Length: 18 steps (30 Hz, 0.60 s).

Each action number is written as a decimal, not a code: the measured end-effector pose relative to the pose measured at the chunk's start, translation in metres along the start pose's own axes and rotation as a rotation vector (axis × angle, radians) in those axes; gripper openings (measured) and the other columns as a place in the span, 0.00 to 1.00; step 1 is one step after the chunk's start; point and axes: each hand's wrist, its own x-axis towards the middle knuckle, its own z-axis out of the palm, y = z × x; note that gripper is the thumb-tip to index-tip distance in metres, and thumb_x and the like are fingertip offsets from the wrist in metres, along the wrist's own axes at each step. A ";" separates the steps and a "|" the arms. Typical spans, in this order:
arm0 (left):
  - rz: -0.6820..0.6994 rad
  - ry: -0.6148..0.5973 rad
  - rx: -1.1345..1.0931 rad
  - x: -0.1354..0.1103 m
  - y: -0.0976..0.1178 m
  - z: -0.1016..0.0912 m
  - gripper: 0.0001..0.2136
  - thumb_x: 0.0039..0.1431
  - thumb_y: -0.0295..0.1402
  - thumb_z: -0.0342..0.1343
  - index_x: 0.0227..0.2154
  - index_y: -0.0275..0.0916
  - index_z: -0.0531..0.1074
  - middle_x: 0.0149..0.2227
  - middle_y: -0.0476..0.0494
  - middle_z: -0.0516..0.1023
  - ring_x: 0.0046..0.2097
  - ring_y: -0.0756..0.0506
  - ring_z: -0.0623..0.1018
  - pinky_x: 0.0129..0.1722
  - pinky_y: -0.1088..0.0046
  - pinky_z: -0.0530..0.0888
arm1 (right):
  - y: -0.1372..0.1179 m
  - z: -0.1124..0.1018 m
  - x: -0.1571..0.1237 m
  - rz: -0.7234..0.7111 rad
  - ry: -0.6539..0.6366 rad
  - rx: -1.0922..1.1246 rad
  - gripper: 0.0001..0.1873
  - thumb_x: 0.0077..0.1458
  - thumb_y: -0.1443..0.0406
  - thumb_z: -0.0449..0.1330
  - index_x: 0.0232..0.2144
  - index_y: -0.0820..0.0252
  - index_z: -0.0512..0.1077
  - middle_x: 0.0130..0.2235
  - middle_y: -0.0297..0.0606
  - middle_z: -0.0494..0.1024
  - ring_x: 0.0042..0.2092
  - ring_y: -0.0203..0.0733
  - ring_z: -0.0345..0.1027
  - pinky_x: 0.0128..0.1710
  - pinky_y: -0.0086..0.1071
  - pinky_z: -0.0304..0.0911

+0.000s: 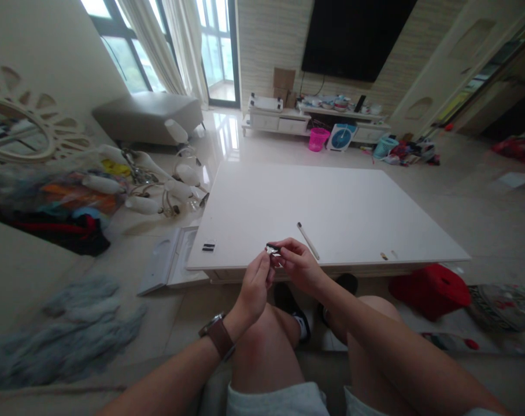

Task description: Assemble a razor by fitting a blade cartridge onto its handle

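In front of the near table edge, my left hand (256, 283) and my right hand (303, 267) meet, both with fingers closed. Between their fingertips is a small black piece (272, 248) with a shiny, silvery or clear part; its exact kind is too small to tell. A watch with a brown strap (220, 337) is on my left wrist. Just beyond my right hand, a slim white stick with a dark end (308, 240) lies on the white table (288, 196). To the left on the tabletop are two short black strips (208, 247).
Small brown and pale bits (384, 256) lie near the table's right front. An open white box (162, 263) and a lamp with white shades (176, 188) stand on the floor at left. A red stool (431, 290) is at right. A pink basket (318, 140) stands beyond the table.
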 end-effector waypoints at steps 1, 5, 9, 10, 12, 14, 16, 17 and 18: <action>0.002 0.004 0.000 0.000 0.000 0.000 0.21 0.62 0.54 0.49 0.31 0.38 0.65 0.21 0.54 0.59 0.22 0.54 0.57 0.20 0.78 0.55 | 0.000 0.000 0.000 -0.001 -0.003 -0.003 0.11 0.43 0.61 0.74 0.30 0.57 0.79 0.38 0.37 0.82 0.36 0.37 0.70 0.38 0.31 0.65; -0.002 0.030 -0.009 0.000 -0.001 -0.001 0.21 0.63 0.53 0.49 0.29 0.38 0.63 0.21 0.54 0.59 0.21 0.54 0.56 0.20 0.78 0.55 | 0.003 0.001 0.001 -0.002 0.007 -0.010 0.12 0.42 0.60 0.74 0.27 0.58 0.77 0.43 0.39 0.81 0.39 0.39 0.71 0.39 0.34 0.66; -0.023 0.020 -0.038 0.000 -0.002 0.000 0.21 0.62 0.53 0.50 0.28 0.38 0.63 0.21 0.54 0.59 0.21 0.54 0.56 0.19 0.78 0.54 | 0.003 0.000 0.000 0.028 -0.015 0.002 0.13 0.43 0.60 0.74 0.28 0.58 0.76 0.44 0.40 0.81 0.39 0.38 0.72 0.39 0.32 0.66; -0.026 0.015 -0.041 0.000 -0.003 0.000 0.21 0.62 0.53 0.50 0.28 0.38 0.63 0.21 0.54 0.59 0.21 0.54 0.56 0.19 0.78 0.54 | 0.003 -0.001 -0.001 0.031 -0.019 0.007 0.13 0.43 0.60 0.74 0.29 0.57 0.77 0.44 0.40 0.81 0.38 0.37 0.72 0.39 0.32 0.66; -0.030 0.008 -0.041 -0.001 -0.003 0.000 0.21 0.62 0.53 0.50 0.27 0.38 0.62 0.20 0.54 0.59 0.21 0.54 0.56 0.19 0.78 0.54 | 0.003 -0.002 -0.002 0.036 -0.019 0.019 0.13 0.43 0.61 0.74 0.31 0.56 0.77 0.44 0.38 0.81 0.39 0.37 0.72 0.40 0.31 0.67; -0.030 0.004 -0.043 -0.001 -0.003 0.000 0.21 0.62 0.53 0.51 0.27 0.38 0.62 0.20 0.54 0.59 0.21 0.55 0.56 0.19 0.78 0.54 | 0.004 -0.003 -0.002 0.038 -0.013 0.037 0.13 0.43 0.61 0.74 0.31 0.55 0.76 0.44 0.37 0.81 0.40 0.38 0.72 0.41 0.32 0.67; -0.025 0.003 -0.043 0.000 -0.002 0.000 0.21 0.62 0.53 0.51 0.27 0.38 0.62 0.20 0.54 0.59 0.21 0.55 0.56 0.19 0.79 0.54 | 0.006 -0.003 -0.001 0.046 -0.004 0.068 0.13 0.44 0.61 0.74 0.31 0.55 0.76 0.44 0.37 0.81 0.40 0.38 0.72 0.42 0.32 0.67; -0.023 0.003 -0.041 0.000 -0.002 0.000 0.21 0.62 0.53 0.51 0.27 0.38 0.62 0.20 0.55 0.59 0.21 0.55 0.56 0.19 0.79 0.55 | 0.007 -0.003 -0.001 0.051 0.001 0.085 0.13 0.44 0.61 0.74 0.31 0.55 0.76 0.44 0.36 0.81 0.39 0.37 0.72 0.41 0.32 0.68; -0.024 0.005 -0.038 0.000 -0.002 0.000 0.21 0.62 0.53 0.51 0.27 0.38 0.62 0.20 0.55 0.59 0.21 0.55 0.56 0.19 0.78 0.55 | 0.008 -0.002 0.000 0.055 0.006 0.098 0.13 0.43 0.61 0.74 0.31 0.55 0.75 0.44 0.36 0.81 0.39 0.37 0.72 0.41 0.32 0.68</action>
